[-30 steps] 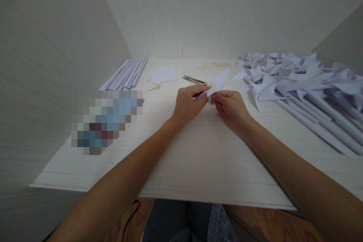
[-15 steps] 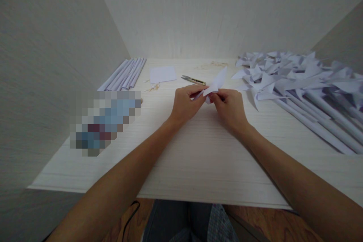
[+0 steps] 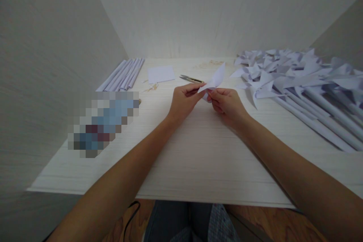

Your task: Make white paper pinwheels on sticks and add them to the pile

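Between my two hands, above the middle of the table, is a white paper pinwheel point(image 3: 216, 78) with curved blades. My left hand point(image 3: 185, 100) is closed, thumb and fingers pinching the pinwheel from the left. On the other side my right hand point(image 3: 227, 104) is closed too, its fingertips gripping the paper near the lower middle. The fingers hide the pinwheel's centre. Just behind my left hand lies a pair of thread snips point(image 3: 191, 79), its blades pointing left.
Finished-looking pinwheels with rolled paper sticks point(image 3: 314, 121) are heaped at the right. Rolled paper tubes point(image 3: 121, 75) lie at the back left. A flat white paper point(image 3: 161, 73) and small tan sticks point(image 3: 153, 87) sit nearby. A blurred-out object point(image 3: 106, 123) rests at left.
The pinwheel has turned slightly between my fingers, one blade now lying further left. My right hand's fingers have shifted and its wrist has rolled a little.
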{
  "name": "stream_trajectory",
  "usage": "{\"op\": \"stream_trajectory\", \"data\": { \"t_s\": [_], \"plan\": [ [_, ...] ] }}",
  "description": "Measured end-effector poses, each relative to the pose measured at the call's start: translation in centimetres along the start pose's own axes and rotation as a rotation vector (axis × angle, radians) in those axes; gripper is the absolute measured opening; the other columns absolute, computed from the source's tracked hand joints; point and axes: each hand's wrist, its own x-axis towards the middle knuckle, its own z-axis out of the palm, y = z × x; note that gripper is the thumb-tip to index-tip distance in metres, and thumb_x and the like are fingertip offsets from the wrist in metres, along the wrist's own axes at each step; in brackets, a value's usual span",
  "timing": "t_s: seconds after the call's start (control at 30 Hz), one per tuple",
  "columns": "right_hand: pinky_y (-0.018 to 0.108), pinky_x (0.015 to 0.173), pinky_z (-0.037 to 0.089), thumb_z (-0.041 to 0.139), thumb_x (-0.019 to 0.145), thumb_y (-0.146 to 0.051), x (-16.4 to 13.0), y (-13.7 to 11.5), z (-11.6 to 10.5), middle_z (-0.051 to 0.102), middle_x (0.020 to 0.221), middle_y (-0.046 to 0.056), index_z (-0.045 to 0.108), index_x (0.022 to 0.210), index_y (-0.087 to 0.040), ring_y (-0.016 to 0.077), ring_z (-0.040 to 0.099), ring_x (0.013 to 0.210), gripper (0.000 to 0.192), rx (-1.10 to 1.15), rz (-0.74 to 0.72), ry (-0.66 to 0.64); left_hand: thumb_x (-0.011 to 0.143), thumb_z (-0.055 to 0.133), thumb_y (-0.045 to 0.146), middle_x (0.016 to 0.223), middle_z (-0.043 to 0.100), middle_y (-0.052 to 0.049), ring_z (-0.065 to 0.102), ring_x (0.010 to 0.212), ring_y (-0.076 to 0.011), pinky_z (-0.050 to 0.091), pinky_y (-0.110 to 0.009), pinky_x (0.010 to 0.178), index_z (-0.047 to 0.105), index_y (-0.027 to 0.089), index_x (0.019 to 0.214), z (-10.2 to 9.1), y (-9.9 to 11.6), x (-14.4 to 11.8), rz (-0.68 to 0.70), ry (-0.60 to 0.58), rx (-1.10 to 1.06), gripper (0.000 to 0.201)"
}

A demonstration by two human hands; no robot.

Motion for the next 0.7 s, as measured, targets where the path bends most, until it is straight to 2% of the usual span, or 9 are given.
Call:
{"op": "stream_trajectory", "data": {
  "t_s": [0.13, 0.23, 0.37, 0.47, 0.57, 0.7],
  "plan": [
    [0.021, 0.035, 0.013, 0.057, 0.075, -0.024, 0.31, 0.62, -0.04, 0.035, 0.039, -0.007, 0.048, 0.046, -0.015, 0.0025, 0.021, 0.033, 0.031, -0.069, -0.082, 0.028, 0.066, 0.065, 0.019, 0.086, 0.071, -0.002, 0.062, 0.076, -0.0099, 0.048, -0.021, 0.069, 0.071, 0.019, 0.081, -0.04, 0.07, 0.04, -0.011, 0.011, -0.005, 0.016],
    [0.022, 0.038, 0.016, 0.053, 0.077, -0.027, 0.44, 0.94, -0.35, 0.034, 0.039, -0.007, 0.049, 0.048, -0.016, 0.0043, 0.022, 0.035, 0.032, -0.196, -0.147, 0.038, 0.066, 0.064, 0.016, 0.087, 0.071, -0.002, 0.063, 0.078, -0.0105, 0.048, -0.022, 0.07, 0.071, 0.019, 0.08, -0.02, 0.04, 0.06, -0.007, 0.009, -0.022, 0.016],
    [0.024, 0.047, 0.023, 0.053, 0.075, -0.025, 0.03, 0.76, -0.88, 0.044, 0.045, -0.002, 0.053, 0.049, -0.016, 0.009, 0.037, 0.045, 0.027, -0.657, -0.434, 0.134, 0.067, 0.063, 0.016, 0.087, 0.071, -0.003, 0.063, 0.077, -0.0112, 0.049, -0.022, 0.07, 0.071, 0.017, 0.082, 0.05, -0.11, 0.01, -0.057, -0.012, -0.077, 0.017],
    [0.026, 0.051, 0.024, 0.051, 0.076, -0.026, -0.38, 0.39, -0.97, 0.051, 0.051, 0.001, 0.057, 0.053, -0.016, 0.0118, 0.042, 0.051, 0.026, -0.903, -0.536, 0.203, 0.067, 0.063, 0.017, 0.086, 0.071, -0.003, 0.064, 0.078, -0.0117, 0.049, -0.023, 0.071, 0.071, 0.018, 0.081, 0.11, -0.11, -0.07, -0.07, -0.014, -0.097, 0.017],
    [0.026, 0.049, 0.024, 0.051, 0.076, -0.031, -0.23, 0.36, -0.8, 0.047, 0.046, 0.0, 0.054, 0.049, -0.017, 0.0104, 0.038, 0.046, 0.031, -0.78, -0.49, 0.159, 0.066, 0.063, 0.017, 0.086, 0.071, -0.003, 0.064, 0.078, -0.0118, 0.049, -0.024, 0.072, 0.071, 0.018, 0.081, 0.13, -0.03, -0.09, -0.068, -0.008, -0.113, 0.016],
    [0.024, 0.041, 0.019, 0.052, 0.073, -0.046, 0.44, 0.81, -0.67, 0.03, 0.036, -0.006, 0.047, 0.046, -0.019, 0.007, 0.025, 0.036, 0.039, -0.358, -0.246, -0.011, 0.068, 0.062, 0.018, 0.082, 0.071, -0.002, 0.063, 0.077, -0.0112, 0.049, -0.024, 0.074, 0.071, 0.017, 0.078, 0.1, 0.02, -0.07, -0.037, 0.005, -0.09, 0.014]
  ]
}}
